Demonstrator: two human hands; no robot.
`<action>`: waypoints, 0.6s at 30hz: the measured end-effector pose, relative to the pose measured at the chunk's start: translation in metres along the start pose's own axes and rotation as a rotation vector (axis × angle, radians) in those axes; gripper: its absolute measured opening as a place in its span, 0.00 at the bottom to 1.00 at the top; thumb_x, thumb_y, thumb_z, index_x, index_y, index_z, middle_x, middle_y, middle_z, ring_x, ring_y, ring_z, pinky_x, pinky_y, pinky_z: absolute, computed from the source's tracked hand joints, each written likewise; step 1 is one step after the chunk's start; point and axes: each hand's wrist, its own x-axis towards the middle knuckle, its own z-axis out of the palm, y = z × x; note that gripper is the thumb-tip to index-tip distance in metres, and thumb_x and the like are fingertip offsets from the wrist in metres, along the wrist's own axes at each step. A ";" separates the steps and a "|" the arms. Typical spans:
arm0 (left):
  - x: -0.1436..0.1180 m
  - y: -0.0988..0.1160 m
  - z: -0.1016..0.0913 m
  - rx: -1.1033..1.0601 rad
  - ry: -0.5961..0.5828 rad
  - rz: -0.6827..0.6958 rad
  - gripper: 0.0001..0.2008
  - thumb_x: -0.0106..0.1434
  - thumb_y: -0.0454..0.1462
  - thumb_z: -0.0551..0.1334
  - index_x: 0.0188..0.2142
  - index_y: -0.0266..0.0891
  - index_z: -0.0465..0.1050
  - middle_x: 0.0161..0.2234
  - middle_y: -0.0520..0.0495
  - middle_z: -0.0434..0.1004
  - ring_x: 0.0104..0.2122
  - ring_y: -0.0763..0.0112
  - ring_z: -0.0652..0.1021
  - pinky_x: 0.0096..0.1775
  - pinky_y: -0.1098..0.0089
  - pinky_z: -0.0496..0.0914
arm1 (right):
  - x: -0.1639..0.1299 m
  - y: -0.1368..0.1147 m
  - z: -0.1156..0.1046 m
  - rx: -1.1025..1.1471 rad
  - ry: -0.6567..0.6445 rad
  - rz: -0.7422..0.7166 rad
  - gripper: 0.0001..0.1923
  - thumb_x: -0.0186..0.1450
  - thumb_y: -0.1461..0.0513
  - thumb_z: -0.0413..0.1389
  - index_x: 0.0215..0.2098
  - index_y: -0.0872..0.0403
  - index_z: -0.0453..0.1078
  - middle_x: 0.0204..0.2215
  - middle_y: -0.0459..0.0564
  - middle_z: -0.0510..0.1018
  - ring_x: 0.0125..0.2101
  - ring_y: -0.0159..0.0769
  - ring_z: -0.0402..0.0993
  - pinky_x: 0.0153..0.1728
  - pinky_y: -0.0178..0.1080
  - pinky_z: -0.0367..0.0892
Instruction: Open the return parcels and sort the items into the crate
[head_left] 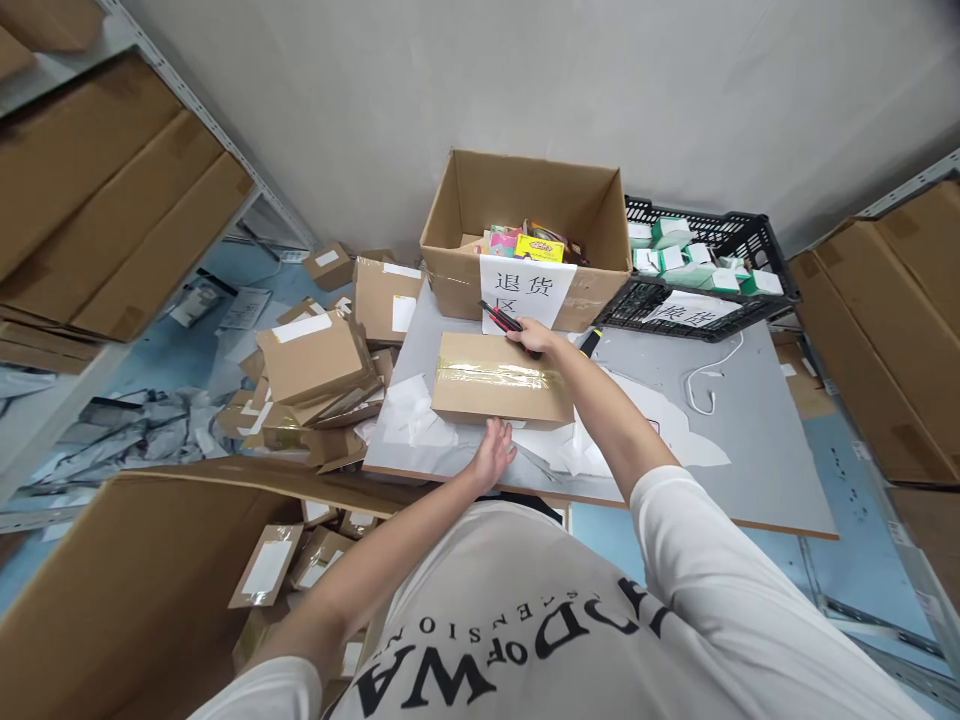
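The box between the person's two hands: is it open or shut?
Shut: the box has a flat top with no flap raised, and shiny tape runs along it.

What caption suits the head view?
Right hand holding a dark tool at a taped box, left hand by its near side.

Black crate [752, 240] holding green-and-white boxes [673, 258], curved white cable [691, 393], large brown cartons [97, 180] on shelving [82, 396]
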 end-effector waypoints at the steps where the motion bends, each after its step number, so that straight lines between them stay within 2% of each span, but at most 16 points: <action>1: -0.001 0.003 -0.002 0.048 0.019 -0.043 0.37 0.61 0.59 0.49 0.65 0.49 0.45 0.68 0.48 0.31 0.66 0.61 0.38 0.63 0.49 0.40 | -0.003 -0.001 -0.001 -0.001 0.021 -0.020 0.09 0.54 0.59 0.59 0.30 0.54 0.66 0.23 0.44 0.70 0.27 0.34 0.65 0.36 0.40 0.65; 3: -0.004 0.013 -0.007 0.206 0.025 -0.118 0.35 0.59 0.56 0.57 0.62 0.45 0.56 0.67 0.43 0.46 0.66 0.54 0.42 0.62 0.47 0.41 | -0.016 -0.003 -0.008 0.041 0.092 -0.085 0.10 0.56 0.58 0.57 0.33 0.54 0.65 0.28 0.45 0.72 0.31 0.35 0.68 0.40 0.40 0.64; 5: -0.006 0.027 -0.010 0.421 -0.021 -0.111 0.31 0.55 0.50 0.65 0.55 0.41 0.67 0.61 0.39 0.61 0.64 0.46 0.52 0.62 0.46 0.45 | -0.038 -0.001 -0.019 0.177 0.213 -0.185 0.13 0.57 0.56 0.56 0.37 0.54 0.64 0.33 0.47 0.74 0.36 0.35 0.70 0.43 0.40 0.64; 7: -0.004 0.048 -0.010 0.637 -0.063 0.026 0.28 0.50 0.45 0.70 0.50 0.37 0.72 0.54 0.36 0.70 0.60 0.42 0.61 0.61 0.48 0.50 | -0.069 0.006 -0.033 0.336 0.326 -0.212 0.16 0.58 0.54 0.56 0.40 0.53 0.62 0.35 0.48 0.74 0.36 0.34 0.71 0.42 0.39 0.65; 9: 0.004 0.072 -0.009 0.854 0.008 0.222 0.28 0.51 0.47 0.68 0.50 0.39 0.72 0.52 0.38 0.73 0.59 0.42 0.64 0.61 0.49 0.51 | -0.108 0.021 -0.045 0.456 0.401 -0.137 0.19 0.58 0.51 0.56 0.42 0.51 0.59 0.34 0.47 0.74 0.29 0.32 0.72 0.35 0.39 0.67; 11: 0.018 0.096 -0.007 1.106 0.079 0.375 0.31 0.54 0.51 0.64 0.54 0.40 0.68 0.56 0.41 0.68 0.61 0.43 0.60 0.62 0.49 0.49 | -0.148 0.040 -0.052 0.484 0.439 -0.011 0.21 0.57 0.50 0.56 0.42 0.50 0.58 0.29 0.43 0.72 0.21 0.29 0.69 0.26 0.36 0.66; 14: 0.042 0.118 -0.006 1.491 0.113 0.560 0.42 0.51 0.54 0.64 0.60 0.36 0.59 0.66 0.39 0.49 0.65 0.42 0.44 0.63 0.47 0.37 | -0.198 0.070 -0.049 0.496 0.383 0.134 0.26 0.55 0.53 0.58 0.49 0.48 0.55 0.28 0.40 0.71 0.17 0.28 0.66 0.19 0.34 0.62; 16: 0.053 0.122 -0.010 1.701 0.135 0.579 0.47 0.50 0.56 0.63 0.63 0.34 0.54 0.68 0.37 0.39 0.65 0.40 0.37 0.61 0.44 0.31 | -0.220 0.084 -0.041 0.536 0.318 0.153 0.32 0.55 0.55 0.58 0.54 0.45 0.52 0.31 0.41 0.72 0.18 0.28 0.67 0.19 0.34 0.63; 18: 0.058 0.119 -0.017 1.833 0.152 0.557 0.49 0.52 0.59 0.60 0.64 0.32 0.50 0.68 0.34 0.35 0.65 0.40 0.36 0.59 0.42 0.29 | -0.231 0.094 -0.032 0.561 0.258 0.132 0.35 0.55 0.57 0.58 0.58 0.44 0.51 0.36 0.44 0.73 0.20 0.28 0.69 0.20 0.36 0.65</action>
